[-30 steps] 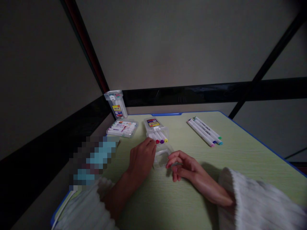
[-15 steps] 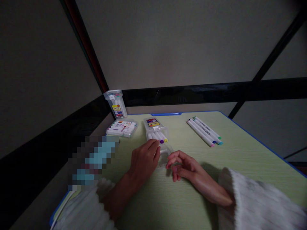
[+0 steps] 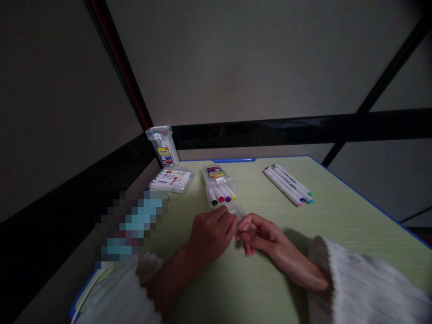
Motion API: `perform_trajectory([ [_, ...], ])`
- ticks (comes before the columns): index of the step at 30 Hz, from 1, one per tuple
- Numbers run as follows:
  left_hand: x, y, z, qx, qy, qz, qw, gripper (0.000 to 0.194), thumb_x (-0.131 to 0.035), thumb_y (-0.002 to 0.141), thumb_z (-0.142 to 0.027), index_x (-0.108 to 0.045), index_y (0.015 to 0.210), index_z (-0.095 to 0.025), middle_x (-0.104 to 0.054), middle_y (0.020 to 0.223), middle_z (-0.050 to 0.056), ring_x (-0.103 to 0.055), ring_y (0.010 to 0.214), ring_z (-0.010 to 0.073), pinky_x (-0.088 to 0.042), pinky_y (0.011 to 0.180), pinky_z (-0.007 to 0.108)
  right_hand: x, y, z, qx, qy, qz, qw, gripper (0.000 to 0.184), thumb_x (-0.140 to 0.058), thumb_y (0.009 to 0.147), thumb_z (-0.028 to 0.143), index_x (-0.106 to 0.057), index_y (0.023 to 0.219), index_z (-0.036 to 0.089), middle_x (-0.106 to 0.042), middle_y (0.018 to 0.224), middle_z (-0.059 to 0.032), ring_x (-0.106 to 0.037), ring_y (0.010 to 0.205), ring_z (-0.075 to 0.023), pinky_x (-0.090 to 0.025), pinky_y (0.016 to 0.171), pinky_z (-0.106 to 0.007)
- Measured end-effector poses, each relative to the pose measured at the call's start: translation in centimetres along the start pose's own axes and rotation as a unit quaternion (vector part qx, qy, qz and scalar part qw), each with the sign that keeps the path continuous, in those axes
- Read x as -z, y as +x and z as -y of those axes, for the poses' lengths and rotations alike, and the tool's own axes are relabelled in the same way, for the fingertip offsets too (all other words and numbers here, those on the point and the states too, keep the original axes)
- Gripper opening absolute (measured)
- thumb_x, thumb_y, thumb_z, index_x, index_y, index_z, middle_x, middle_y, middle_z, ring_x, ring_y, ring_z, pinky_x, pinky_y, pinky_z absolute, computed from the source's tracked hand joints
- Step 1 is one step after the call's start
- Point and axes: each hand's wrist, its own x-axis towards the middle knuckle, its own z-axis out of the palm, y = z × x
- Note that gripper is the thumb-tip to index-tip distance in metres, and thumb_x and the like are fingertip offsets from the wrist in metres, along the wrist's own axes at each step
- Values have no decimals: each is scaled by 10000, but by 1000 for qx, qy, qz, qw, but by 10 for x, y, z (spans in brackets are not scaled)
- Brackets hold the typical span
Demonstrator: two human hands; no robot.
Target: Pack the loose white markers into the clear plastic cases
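A clear plastic marker case (image 3: 219, 179) lies near the middle of the table, its mouth towards me. Several white markers inside show black, red, purple and yellow ends. Its clear lid (image 3: 238, 209) is folded out in front, partly covered by my left hand (image 3: 214, 231). The fingers of that hand are curled closed over the lid's near part; whatever they hold is hidden. Close by on the right, my right hand (image 3: 261, 236) hovers with loosely bent fingers, slightly apart, and nothing visible in them. Its fingertips come near those of the left hand.
Loose white markers (image 3: 286, 184) lie in a group at the right back. On the left, a flat clear case of markers (image 3: 172, 180) lies before an upright clear marker case (image 3: 164, 146). A blurred-out patch (image 3: 135, 229) covers the left edge. Walls stand behind the table (image 3: 340, 220).
My left hand has moved down and right, from the marker ends to over the lid and closer to my right hand. The black and red ends now show. The right hand has hardly moved.
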Motion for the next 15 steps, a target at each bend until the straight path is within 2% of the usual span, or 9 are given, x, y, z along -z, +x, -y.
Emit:
perform_trajectory([
  [5, 2, 2, -2, -4, -4, 7, 1000, 340, -357, 884, -172, -500, 576, -154, -458, 529, -12, -437, 446, 100, -323, 441, 214, 1, 0, 1, -14, -29, -3, 999, 224, -603, 732, 352, -482, 666, 175, -543, 632, 26, -458, 512, -75, -361, 520, -230],
  [15, 0, 0, -1, -15, -12, 14, 1000, 319, -374, 871, -172, -489, 574, -159, -460, 538, -11, -446, 458, 103, -335, 440, 218, 2, 0, 2, 19, -85, -20, 996, 234, -549, 766, 361, -487, 639, 175, -481, 548, 45, -423, 480, -77, -335, 481, -223],
])
